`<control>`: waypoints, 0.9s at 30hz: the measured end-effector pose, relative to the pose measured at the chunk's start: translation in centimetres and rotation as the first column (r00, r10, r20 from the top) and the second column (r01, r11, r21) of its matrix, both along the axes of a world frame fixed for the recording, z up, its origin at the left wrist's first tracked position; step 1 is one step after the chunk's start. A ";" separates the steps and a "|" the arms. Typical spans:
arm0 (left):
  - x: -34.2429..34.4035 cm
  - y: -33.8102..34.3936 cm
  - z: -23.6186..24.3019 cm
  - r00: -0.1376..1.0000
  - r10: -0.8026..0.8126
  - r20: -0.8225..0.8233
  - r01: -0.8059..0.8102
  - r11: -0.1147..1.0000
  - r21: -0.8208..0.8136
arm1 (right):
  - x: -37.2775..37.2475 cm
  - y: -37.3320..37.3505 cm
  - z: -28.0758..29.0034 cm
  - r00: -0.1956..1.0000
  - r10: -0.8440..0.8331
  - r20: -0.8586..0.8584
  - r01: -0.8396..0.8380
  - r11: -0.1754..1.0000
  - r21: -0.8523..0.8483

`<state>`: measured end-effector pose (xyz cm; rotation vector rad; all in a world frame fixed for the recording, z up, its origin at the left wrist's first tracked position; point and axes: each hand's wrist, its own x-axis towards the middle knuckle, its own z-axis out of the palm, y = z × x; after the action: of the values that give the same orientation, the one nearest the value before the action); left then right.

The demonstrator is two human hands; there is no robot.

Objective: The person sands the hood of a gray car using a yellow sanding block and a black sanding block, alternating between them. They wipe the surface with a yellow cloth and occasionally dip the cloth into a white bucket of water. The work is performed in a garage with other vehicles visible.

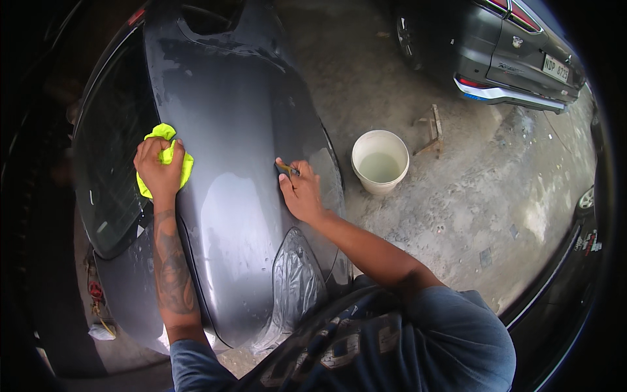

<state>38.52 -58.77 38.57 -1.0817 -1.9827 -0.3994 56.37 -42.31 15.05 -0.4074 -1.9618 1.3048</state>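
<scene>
A grey car body (235,111) with patchy wet marks lies beneath both hands. My left hand (160,166) is closed on a bright yellow-green cloth (160,130), resting at the edge between the dark rear glass (111,170) and the painted panel. My right hand (300,189), fingers bent, presses a small thin dark and yellowish pad (288,168) against the middle of the panel, near its right side. Below it, crinkled grey plastic (294,268) covers a rounded area of the panel, probably over a lamp.
A white bucket (357,162) of cloudy water stands on the concrete floor (450,209) right of the car, beside a small wooden frame (436,127). Another grey car (496,59) is parked at upper right, and a dark vehicle (555,281) lines the far right edge.
</scene>
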 end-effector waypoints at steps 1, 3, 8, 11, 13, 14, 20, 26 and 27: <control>0.0 0.3 0.1 1.000 -0.010 0.003 0.010 1.000 -0.003 | -1.7 1.2 0.3 0.999 -0.036 0.006 0.036 0.999 0.014; 0.2 0.4 0.3 1.000 -0.017 0.008 0.017 1.000 -0.004 | -2.7 1.8 0.3 0.997 -0.067 0.025 0.066 0.997 0.038; 0.0 -0.1 0.0 1.000 -0.004 -0.010 0.004 1.000 0.007 | 0.0 -0.3 -1.0 0.999 0.028 0.036 -0.027 0.999 -0.027; 0.1 0.4 0.2 1.000 -0.012 0.017 0.012 1.000 -0.006 | -2.5 1.8 -0.8 0.996 -0.028 0.080 0.028 1.000 -0.001; -0.1 0.3 0.3 1.000 -0.005 0.014 0.005 1.000 -0.015 | -2.6 1.6 -0.9 0.997 -0.044 0.065 0.044 0.999 -0.005; 0.1 -0.1 0.2 1.000 0.002 -0.002 -0.002 1.000 -0.019 | -1.1 0.3 -1.2 0.999 -0.023 0.048 0.024 0.999 -0.022; 0.2 0.3 0.2 1.000 0.000 0.019 0.000 1.000 -0.005 | -2.6 2.3 -0.3 0.998 -0.035 0.058 0.034 0.999 0.007; -0.1 -0.1 -0.1 1.000 -0.002 0.008 0.002 1.000 0.012 | 0.0 0.7 0.0 0.999 0.048 -0.001 -0.048 0.998 -0.042; 0.0 0.0 -0.1 1.000 -0.007 0.004 0.007 1.000 0.008 | -0.3 1.0 0.0 0.999 0.052 0.006 -0.052 0.997 -0.055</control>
<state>38.50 -58.82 38.48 -1.0845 -1.9802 -0.4132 56.12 -41.31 15.07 -0.3904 -1.9574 1.3948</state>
